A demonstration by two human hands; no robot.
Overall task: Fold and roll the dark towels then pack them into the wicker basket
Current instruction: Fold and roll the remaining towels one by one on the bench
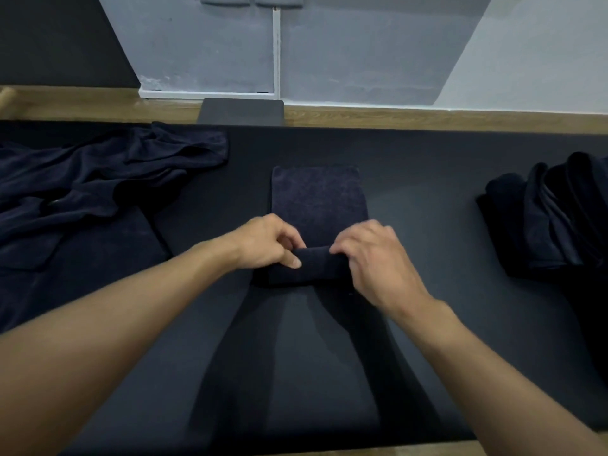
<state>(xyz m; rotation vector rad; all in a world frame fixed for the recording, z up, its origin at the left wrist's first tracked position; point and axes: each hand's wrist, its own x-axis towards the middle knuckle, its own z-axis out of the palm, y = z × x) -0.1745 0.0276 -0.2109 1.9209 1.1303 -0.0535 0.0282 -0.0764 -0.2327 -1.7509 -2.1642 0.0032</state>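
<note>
A dark navy towel (317, 195), folded into a narrow strip, lies flat in the middle of the black table, running away from me. Its near end is curled into a short roll (320, 263). My left hand (266, 243) grips the roll's left end, thumb on top. My right hand (375, 255) grips its right end, fingers curled over it. No wicker basket is in view.
A heap of loose dark towels (108, 172) covers the table's left side, with a flat folded one (108, 245) in front of it. A stack of dark folded or rolled towels (556, 215) sits at the right edge. A dark chair back (241, 111) stands behind the table.
</note>
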